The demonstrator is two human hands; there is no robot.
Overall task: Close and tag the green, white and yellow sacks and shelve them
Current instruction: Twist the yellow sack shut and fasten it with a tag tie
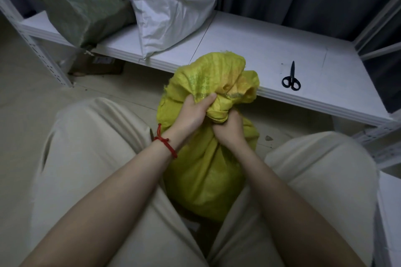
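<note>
A full yellow woven sack (pixel 206 175) stands on the floor between my knees, its mouth bunched into a neck. My left hand (pixel 193 112), with a red cord on the wrist, grips the gathered neck from the left. Just below and to the right, my right hand (pixel 227 130) grips the same neck. The loose yellow top flares above both hands. A green sack (pixel 80 4) lies at the back left of the low white shelf (pixel 249 45). A white sack (pixel 171 2) leans beside it to the right.
Black scissors (pixel 291 78) lie on the shelf's right part, near its front edge. White shelf uprights (pixel 41 56) stand at the left and right. A brown box (pixel 97 65) sits under the shelf at left. Dark curtains hang behind.
</note>
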